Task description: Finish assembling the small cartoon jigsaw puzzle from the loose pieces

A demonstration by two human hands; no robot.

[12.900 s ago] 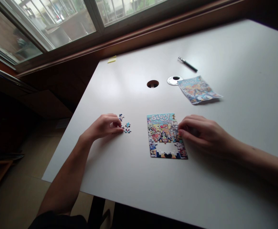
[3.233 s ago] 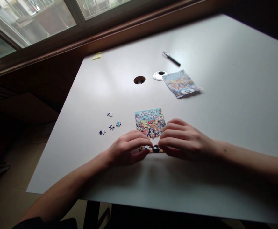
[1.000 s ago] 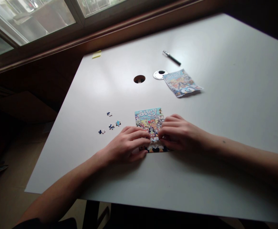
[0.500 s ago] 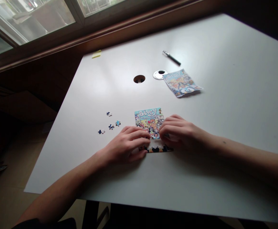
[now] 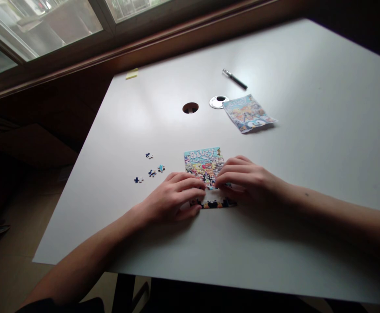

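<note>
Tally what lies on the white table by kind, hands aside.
Small loose blue jigsaw pieces: 4
Part-built colourful cartoon jigsaw: 1
Colourful printed puzzle packet: 1
Black pen: 1
Round silver grommet cap: 1
Yellow sticky note: 1
Total: 9

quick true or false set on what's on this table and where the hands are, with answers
1. The left hand and the right hand both rest on the puzzle. True.
2. The loose pieces lie right of the puzzle. False: the four loose pieces lie to its left.
3. The pen lies beyond the leaflet. True.
4. The sticky note is under the right hand. False: the yellow sticky note sits at the far left corner of the table.
</note>
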